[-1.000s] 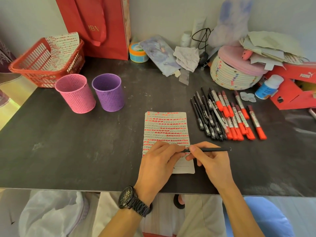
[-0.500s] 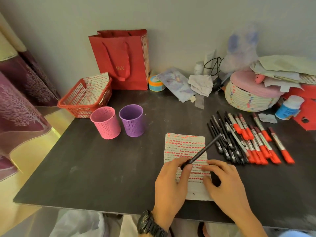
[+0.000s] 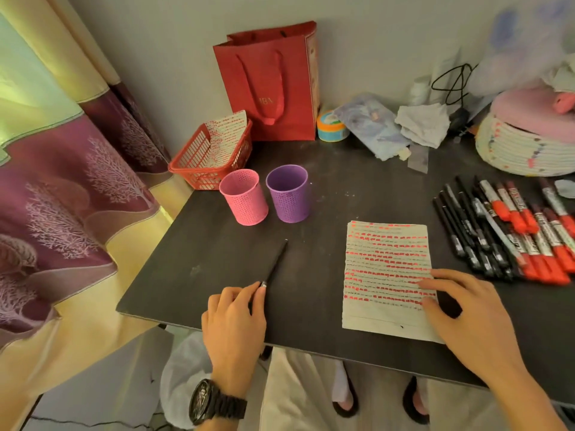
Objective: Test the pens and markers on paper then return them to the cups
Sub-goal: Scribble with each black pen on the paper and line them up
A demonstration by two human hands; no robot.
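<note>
Head view: left hand pinches black pen; right hand flat-fingered on paper.
Risk: end-held black pen may topple purple cup.

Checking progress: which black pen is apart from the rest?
The black pen held in the left hand, left of the paper; the other black pens lie right of it, beside the red markers.

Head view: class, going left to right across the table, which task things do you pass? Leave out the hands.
Pink cup → purple cup → paper → pens and markers.
</note>
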